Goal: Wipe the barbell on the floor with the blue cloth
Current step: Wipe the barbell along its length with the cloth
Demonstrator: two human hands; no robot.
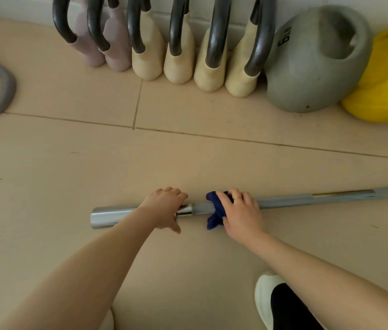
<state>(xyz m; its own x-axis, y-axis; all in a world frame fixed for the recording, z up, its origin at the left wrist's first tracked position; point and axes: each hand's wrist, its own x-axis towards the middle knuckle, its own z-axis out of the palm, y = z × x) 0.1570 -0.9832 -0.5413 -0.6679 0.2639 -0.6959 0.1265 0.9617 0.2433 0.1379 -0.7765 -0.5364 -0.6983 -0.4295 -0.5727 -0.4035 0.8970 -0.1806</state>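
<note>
Chrome barbell point(283, 202) lies on the floor point(69, 163), long axis running from 9 to 3 o'clock, rising slightly rightward. Right hand point(240, 210) presses the blue cloth point(216, 209) around the shaft, grip closed over it. Left hand point(166, 206), at 9 o'clock of the cloth, rests curled over the sleeve collar, steadying. Unwiped shaft stretches toward 3 o'clock, nearer the right hand.
</note>
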